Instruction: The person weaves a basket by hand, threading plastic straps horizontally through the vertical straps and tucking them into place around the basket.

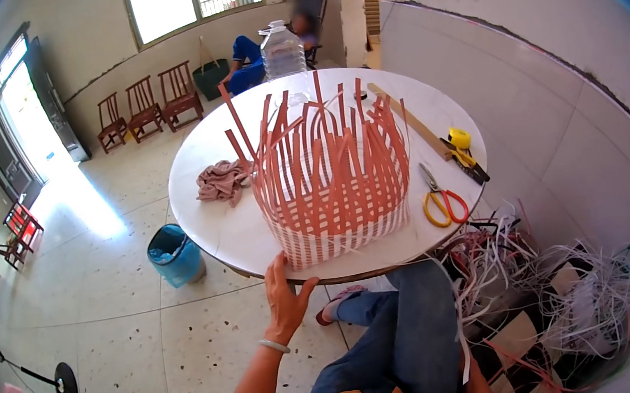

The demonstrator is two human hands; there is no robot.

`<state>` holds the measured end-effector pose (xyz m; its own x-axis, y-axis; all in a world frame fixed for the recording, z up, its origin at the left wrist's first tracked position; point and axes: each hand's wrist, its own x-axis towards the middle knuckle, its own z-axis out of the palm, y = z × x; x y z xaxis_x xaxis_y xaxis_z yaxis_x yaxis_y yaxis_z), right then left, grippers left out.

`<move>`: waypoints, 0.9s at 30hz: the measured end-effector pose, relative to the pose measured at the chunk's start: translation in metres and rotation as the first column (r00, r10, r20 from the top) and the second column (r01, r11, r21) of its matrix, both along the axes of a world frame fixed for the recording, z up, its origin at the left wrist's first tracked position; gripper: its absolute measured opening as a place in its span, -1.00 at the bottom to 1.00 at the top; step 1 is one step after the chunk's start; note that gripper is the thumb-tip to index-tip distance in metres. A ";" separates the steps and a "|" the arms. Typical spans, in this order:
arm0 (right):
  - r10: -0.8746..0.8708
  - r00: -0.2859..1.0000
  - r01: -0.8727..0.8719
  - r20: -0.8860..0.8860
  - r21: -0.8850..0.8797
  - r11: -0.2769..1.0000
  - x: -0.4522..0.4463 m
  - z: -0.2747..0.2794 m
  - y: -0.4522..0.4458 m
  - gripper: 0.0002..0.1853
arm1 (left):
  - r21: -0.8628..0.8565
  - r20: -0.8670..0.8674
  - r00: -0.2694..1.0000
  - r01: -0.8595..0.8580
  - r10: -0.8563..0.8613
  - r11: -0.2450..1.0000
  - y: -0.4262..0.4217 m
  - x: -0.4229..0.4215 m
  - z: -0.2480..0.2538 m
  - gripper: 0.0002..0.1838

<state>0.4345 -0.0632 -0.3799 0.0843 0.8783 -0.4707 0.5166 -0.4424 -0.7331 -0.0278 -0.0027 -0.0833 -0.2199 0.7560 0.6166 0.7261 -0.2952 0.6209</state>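
Observation:
A half-woven basket [337, 205] of red and white strips stands on the round white table [199, 153], its red strip ends sticking up loose. My left hand [288, 297] is at the table's near edge, beside the basket's lower left corner, fingers apart and holding nothing. My right arm hangs low beside my right leg, and its hand cannot be made out. A long white strip [458, 314] runs down from the table edge near that arm. Scissors [442, 196] with yellow and red handles lie to the basket's right.
A crumpled cloth [223, 183], a clear jug [282, 50], a wooden ruler [410, 118] and yellow tape [460, 139] are on the table. A blue bin [175, 257] stands left. Tangled strips [587, 305] lie at the lower right. Behind the table a person in blue sits.

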 end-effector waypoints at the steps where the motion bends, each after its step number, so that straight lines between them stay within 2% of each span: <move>1: -0.010 1.000 0.010 -0.017 -0.003 1.000 -0.003 0.000 0.001 -0.65 | -0.006 0.004 1.000 0.004 -0.004 1.000 0.000 0.000 0.000 -0.11; 5: -0.052 0.994 0.052 -0.093 -0.006 0.999 -0.015 0.005 0.007 -0.65 | 0.003 -0.050 0.999 -0.018 0.019 1.000 0.000 0.001 0.002 -0.06; 17: -0.122 0.939 0.117 -0.322 -0.032 0.993 -0.062 0.028 0.021 -0.67 | -0.037 -0.043 0.999 -0.028 0.027 0.999 0.000 0.001 0.002 -0.05; 24: -0.192 0.832 0.164 -0.520 -0.100 0.981 -0.083 0.062 0.016 -0.67 | -0.027 -0.034 0.999 -0.017 0.016 0.999 -0.001 0.001 0.004 -0.04; 27: -0.232 0.763 0.171 -0.603 -0.158 0.973 -0.078 0.096 0.006 -0.68 | -0.038 -0.032 0.999 -0.017 0.016 0.999 -0.002 0.001 0.007 -0.08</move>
